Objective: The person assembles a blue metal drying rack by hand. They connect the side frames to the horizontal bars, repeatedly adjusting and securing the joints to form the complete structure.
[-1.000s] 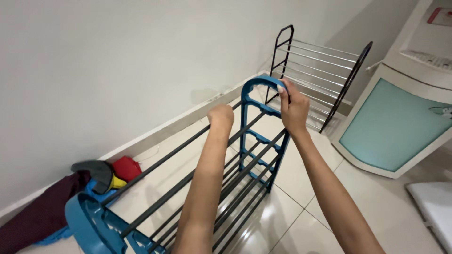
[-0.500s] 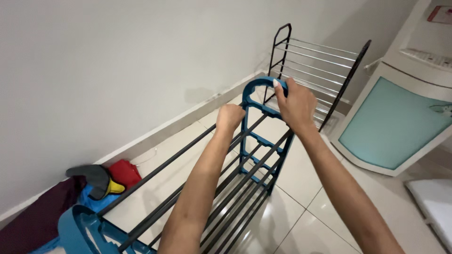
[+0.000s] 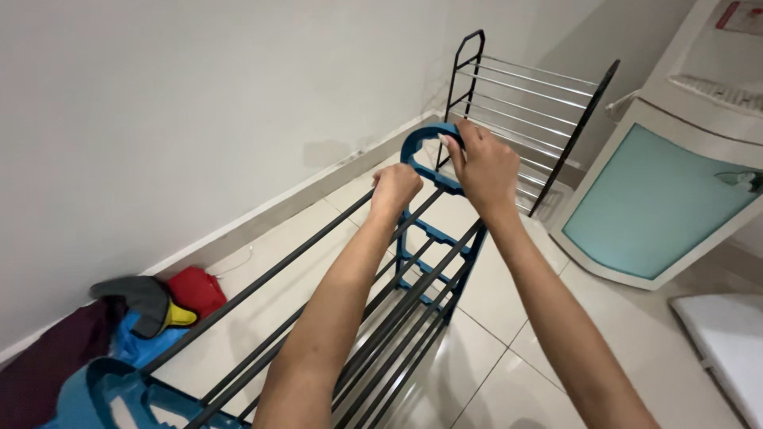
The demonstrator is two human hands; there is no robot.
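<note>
rack end frame (image 3: 425, 238) blue | rack bars (image 3: 318, 246) dark grey | second rack (image 3: 517, 103) black, silver | cabinet panel (image 3: 660, 214) turquoise

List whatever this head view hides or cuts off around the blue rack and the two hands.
- Left hand: fingers curl out of sight; its hold on the dark rod is unclear.
- Right hand: hides the blue end frame's top.
- Near blue end frame: cut by the bottom edge.
- Cloth pile: items unclear.

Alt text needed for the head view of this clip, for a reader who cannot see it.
Both hands grip the far end of a blue-framed shoe rack with dark rods: the right hand on the frame's arched top, the left hand closed beside it. A black metal rack stands behind by the white wall.
</note>
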